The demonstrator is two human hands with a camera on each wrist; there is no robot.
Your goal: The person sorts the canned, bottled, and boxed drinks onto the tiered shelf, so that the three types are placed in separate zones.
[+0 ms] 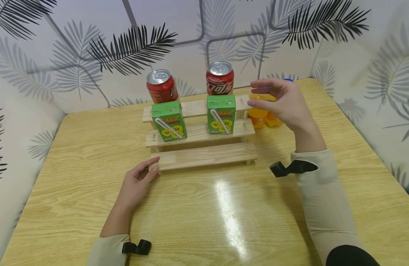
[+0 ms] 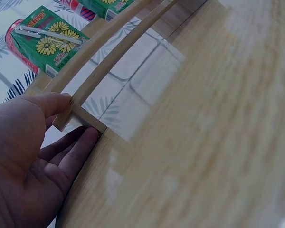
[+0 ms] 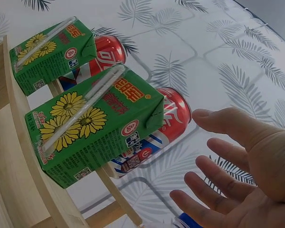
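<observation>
Rack (image 1: 177, 158), pale wood, three tiers, stands on tabletop (image 1: 191, 221), patterned wall (image 1: 187, 55) behind. Hands are well apart. Left hand (image 1: 137, 183) pinches left end of bottom tier (image 1: 217, 154); left wrist view has thumb on the board's end, fingertips down by the leg (image 2: 89, 118), next to tabletop. Right hand (image 1: 284, 101) is off right end of top tier (image 1: 192, 108), thumb and fingers spread, nothing in its grip; can't tell if the thumb tip touches the board.

Load: two red cans on top tier, left can (image 1: 162, 88) and right can (image 1: 220, 79), both upright. Two green drink boxes on middle tier (image 1: 197, 136), left box (image 1: 169, 122) in front of left can, right box (image 1: 221, 114) in front of right can. Both boxes upright, yellow flowers on front, white straw (image 1: 171, 129) slanted across each. Orange bottles (image 1: 259, 116) right of rack, partly hidden by right hand; blue cap (image 1: 288, 79) peeks out past its back. Count of bottles unclear. Black mount (image 1: 293, 168) on right wrist, another on left.
</observation>
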